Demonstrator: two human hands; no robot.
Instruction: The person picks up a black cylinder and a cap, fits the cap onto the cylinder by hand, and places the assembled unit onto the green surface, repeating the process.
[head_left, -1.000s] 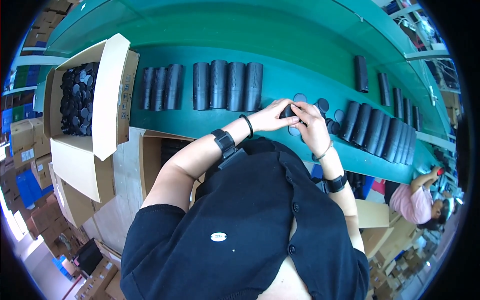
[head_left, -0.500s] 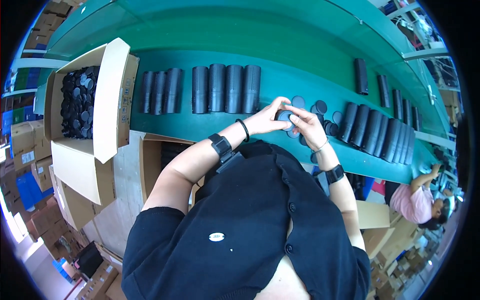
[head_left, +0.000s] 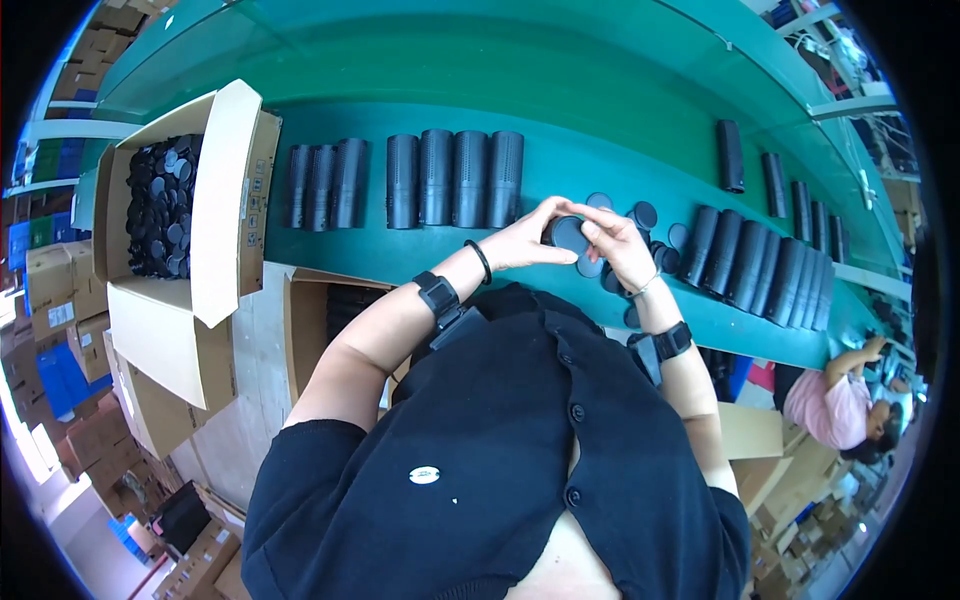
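Note:
A round black cap [head_left: 568, 235] is held between my two hands above the near edge of the green table. My left hand [head_left: 527, 240] grips it from the left, thumb below and fingers above. From the right, my right hand [head_left: 622, 246] pinches its rim with thumb and fingertips. Whether a second piece sits under the cap I cannot tell. Several loose black discs [head_left: 643, 214] lie on the table just beyond and beside my right hand, some partly hidden by it. Left of my hands stands a row of perforated black cylinders [head_left: 471, 180].
An open cardboard box [head_left: 252, 215] full of black discs [head_left: 160, 205] stands at the left. Three dark cylinders [head_left: 322, 187] lie near it. More black cylinders [head_left: 742, 262] line the right side of the green table [head_left: 420, 110]. A person in pink [head_left: 828, 405] works at far right.
The cap has tilted so its flat round face shows more fully. My fingers have shifted around its rim. Both hands stay in nearly the same place.

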